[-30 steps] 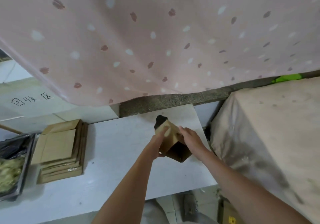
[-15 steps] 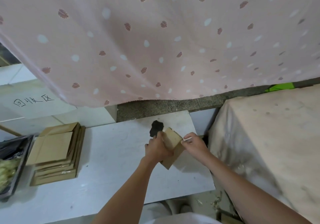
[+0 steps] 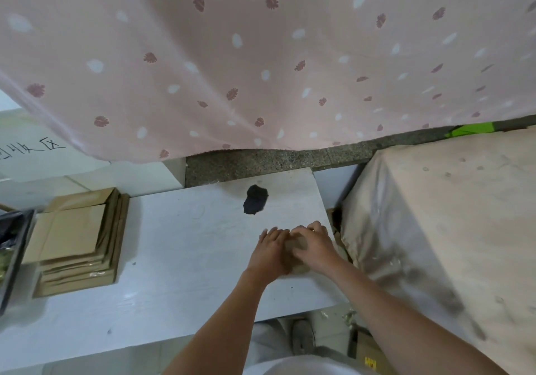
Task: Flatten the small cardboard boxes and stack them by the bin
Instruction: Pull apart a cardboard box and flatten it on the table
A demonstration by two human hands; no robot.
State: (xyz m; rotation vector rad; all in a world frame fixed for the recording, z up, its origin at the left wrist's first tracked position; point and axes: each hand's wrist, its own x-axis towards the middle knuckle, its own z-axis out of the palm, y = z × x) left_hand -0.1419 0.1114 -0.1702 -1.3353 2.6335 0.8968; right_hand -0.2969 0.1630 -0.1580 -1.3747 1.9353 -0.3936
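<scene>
Both hands press flat on a small brown cardboard box [image 3: 296,247] lying near the right edge of the white table [image 3: 179,247]: left hand [image 3: 268,251] and right hand [image 3: 314,247], fingers spread. A stack of flattened brown cardboard boxes [image 3: 78,241] sits well apart, far left.

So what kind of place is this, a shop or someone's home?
Probably a makeshift recycling or packing corner, not a shop: flattened boxes stacked beside a bin, a curtain as a wall, a dusty cloth-covered block.
</scene>
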